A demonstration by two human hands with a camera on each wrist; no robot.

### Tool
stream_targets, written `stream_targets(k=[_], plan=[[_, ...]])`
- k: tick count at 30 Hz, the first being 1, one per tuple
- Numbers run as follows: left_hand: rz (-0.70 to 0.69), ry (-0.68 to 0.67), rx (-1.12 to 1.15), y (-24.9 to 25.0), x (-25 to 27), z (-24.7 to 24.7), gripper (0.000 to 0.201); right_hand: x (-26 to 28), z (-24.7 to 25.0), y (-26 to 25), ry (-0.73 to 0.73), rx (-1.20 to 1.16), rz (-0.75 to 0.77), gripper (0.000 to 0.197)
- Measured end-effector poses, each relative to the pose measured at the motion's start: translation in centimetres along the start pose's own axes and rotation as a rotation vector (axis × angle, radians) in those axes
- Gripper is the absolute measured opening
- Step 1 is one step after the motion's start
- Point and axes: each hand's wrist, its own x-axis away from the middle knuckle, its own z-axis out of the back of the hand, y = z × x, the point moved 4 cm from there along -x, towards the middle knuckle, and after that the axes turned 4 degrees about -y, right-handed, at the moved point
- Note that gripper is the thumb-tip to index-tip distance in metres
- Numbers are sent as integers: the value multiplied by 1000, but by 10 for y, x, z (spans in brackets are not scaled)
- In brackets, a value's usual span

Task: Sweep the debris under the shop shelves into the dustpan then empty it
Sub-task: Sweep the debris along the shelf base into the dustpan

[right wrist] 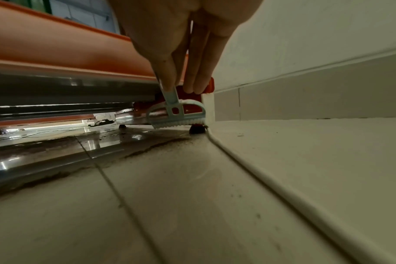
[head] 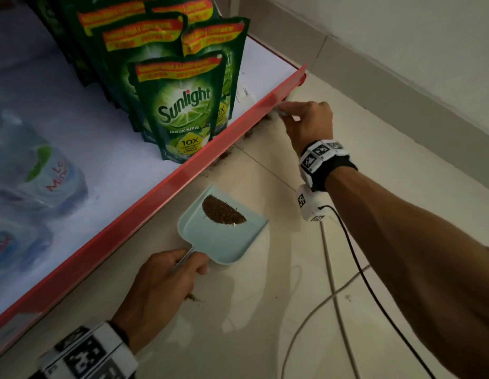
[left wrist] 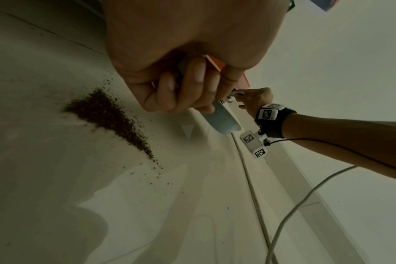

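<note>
My left hand grips the handle of a pale blue dustpan that rests on the tiled floor beside the shelf's red edge. A brown heap of debris lies in the pan. My right hand pinches the thin handle of a small pale blue brush; the brush head hangs just above the floor under the shelf's far corner. A dark line of debris runs along the floor under the shelf. More brown debris lies on the floor by my left hand.
Green Sunlight pouches and water bottles stand on the white shelf. A grey cable and a black wire trail over the floor at right. The wall's skirting runs behind. A shelf foot stands by the brush.
</note>
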Motion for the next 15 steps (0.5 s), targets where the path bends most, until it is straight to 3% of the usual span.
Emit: stream_targets(k=[5,9,12,15], plan=[[12,23,-21,-8,1,7,30,-17,-17,5,-221,203,-1,29],[15,24,-30,-8,1,10,36,10,-13,-13,-344,178,165,25],[-27,12,-25,-3,2,8,37,38,7,-31,-304,28,303,22],[-37,12,-14,-2,4,5,34,38,20,-35,-168,-2,338,21]])
